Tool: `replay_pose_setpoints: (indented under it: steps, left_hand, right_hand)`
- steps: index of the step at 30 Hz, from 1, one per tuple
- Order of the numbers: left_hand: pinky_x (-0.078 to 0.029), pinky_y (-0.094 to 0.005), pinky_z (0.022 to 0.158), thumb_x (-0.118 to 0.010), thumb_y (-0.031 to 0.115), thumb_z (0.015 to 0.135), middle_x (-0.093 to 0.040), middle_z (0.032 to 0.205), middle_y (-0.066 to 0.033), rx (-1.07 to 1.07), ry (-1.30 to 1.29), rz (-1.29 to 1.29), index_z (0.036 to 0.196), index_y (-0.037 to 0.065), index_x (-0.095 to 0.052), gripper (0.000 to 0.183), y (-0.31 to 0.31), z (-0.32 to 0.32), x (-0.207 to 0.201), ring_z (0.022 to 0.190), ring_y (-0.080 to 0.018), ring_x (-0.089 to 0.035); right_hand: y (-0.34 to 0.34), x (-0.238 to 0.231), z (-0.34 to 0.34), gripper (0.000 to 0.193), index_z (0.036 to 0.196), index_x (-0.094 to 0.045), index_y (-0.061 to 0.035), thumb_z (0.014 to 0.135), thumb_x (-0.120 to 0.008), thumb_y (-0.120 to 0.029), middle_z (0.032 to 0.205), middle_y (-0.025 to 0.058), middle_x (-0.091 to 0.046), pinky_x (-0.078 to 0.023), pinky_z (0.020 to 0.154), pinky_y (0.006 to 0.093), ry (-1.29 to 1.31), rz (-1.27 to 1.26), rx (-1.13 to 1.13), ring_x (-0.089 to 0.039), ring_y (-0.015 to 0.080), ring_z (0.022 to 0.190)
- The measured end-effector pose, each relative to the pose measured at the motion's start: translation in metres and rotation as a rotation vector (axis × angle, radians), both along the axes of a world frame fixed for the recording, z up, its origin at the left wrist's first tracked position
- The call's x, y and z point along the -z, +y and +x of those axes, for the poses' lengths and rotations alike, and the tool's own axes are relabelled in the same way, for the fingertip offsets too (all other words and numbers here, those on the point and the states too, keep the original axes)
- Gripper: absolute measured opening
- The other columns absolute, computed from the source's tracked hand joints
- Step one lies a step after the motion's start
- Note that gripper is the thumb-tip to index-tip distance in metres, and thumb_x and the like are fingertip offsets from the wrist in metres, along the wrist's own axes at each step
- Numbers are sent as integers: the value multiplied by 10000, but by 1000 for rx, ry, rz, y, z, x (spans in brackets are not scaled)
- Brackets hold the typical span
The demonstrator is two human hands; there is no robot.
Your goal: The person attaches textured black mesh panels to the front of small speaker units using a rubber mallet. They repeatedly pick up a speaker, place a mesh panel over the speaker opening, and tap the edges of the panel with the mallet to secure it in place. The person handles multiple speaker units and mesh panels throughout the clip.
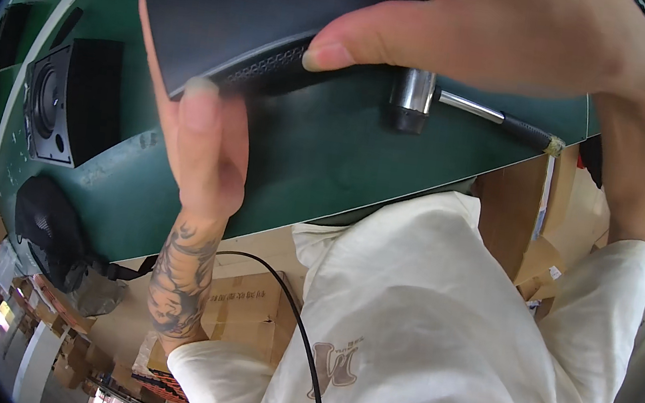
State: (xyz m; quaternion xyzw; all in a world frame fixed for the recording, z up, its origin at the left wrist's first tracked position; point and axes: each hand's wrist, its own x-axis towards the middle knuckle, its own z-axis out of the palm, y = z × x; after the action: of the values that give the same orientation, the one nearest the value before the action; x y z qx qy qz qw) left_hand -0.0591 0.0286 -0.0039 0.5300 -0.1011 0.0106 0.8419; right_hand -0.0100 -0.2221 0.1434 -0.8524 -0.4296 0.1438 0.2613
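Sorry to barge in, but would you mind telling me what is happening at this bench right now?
A person in a cream shirt holds a black panel up close in both hands, the left hand gripping its lower edge and the right hand pressing its thumb on the perforated edge. Beneath it, on the green bench, lies a small hammer with a metal head. A black speaker box stands further left, with a small black fan beside it.

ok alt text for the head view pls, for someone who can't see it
Both hands, left and right, grip a flat black panel with a perforated edge above a green workbench, where a metal-headed mallet and a black speaker box lie.
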Motion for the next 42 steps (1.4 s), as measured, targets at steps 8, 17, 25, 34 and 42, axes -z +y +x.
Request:
replay_pose_setpoints:
  steps: [8, 17, 25, 34, 42]
  left_hand:
    - [-275, -460, 1214, -558, 417, 1022, -421, 1528, -190, -102, -5, 139, 1544, -48, -276, 753, -7, -7, -3, 1425, -291, -419]
    - [-298, -429, 1196, -709, 395, 974, -365, 1584, -202, -110, -308, 449, 1636, 15, -159, 941, 12, 21, -1, 1453, -293, -381]
    - [-380, -416, 1153, -590, 286, 1051, -456, 1522, -209, -173, -748, 740, 1285, 13, -660, 367, 9, 46, -21, 1371, -288, -491]
    - [-440, -323, 1058, -555, 337, 1077, -666, 1274, -115, -31, 121, 428, 1300, -16, -647, 427, 30, 35, -52, 1183, -184, -609]
    - [-482, -305, 960, -539, 277, 1078, -670, 1143, -76, -118, 272, 268, 1261, -13, -631, 355, 28, 47, -27, 1043, -156, -616]
  right_hand:
    - [-6, 21, 1, 723, 1463, -369, 139, 991, -626, -344, 1370, 321, -478, -448, 1060, 465, -59, 32, -25, -490, 458, 1294]
    - [12, 17, 8, 726, 1464, -349, 169, 1000, -607, -325, 1397, 349, -441, -422, 1092, 503, -195, 48, -25, -454, 492, 1313]
    - [10, 48, 17, 671, 1467, -445, 61, 974, -672, -335, 1448, 298, -434, -424, 1105, 487, -373, -17, 40, -486, 456, 1314]
    - [-17, 27, -10, 490, 1277, -617, 2, 1015, -601, -411, 1236, 207, -627, -493, 1001, 437, -675, 225, 271, -595, 358, 1194]
    - [-61, 99, -107, 400, 1286, -606, -50, 924, -678, -205, 1046, 83, -604, -536, 804, 400, -389, -221, 351, -620, 286, 969]
